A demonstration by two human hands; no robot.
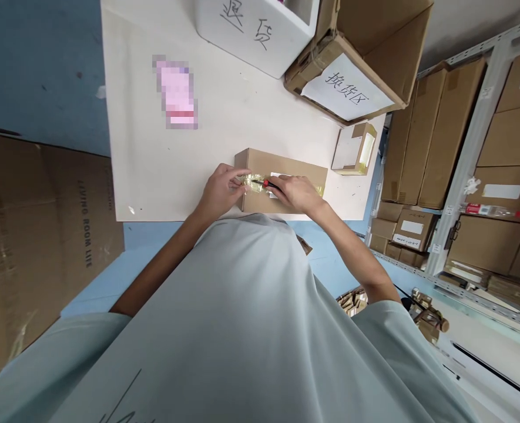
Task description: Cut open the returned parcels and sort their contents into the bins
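A long cardboard box point(286, 163) lies near the front edge of the white table, with crinkled, yellowish clear packing tape point(254, 183) along its top. At the box's left end, my left hand point(222, 189) has its fingers closed on the loose end of the tape. My right hand point(298, 192) rests over the box and is closed around a small red-and-black tool point(266, 183). Its thin dark tip points left into the tape; its exact kind is not clear. Part of a white label point(278, 175) shows beneath my right hand.
A small taped box point(352, 150) stands to the right. Behind are a large open carton point(312, 85) and a white bin point(242, 50). A blurred pink item point(175, 88) lies at the back left. Shelves of boxes point(431, 135) stand on the right, a big carton point(43, 235) on the left.
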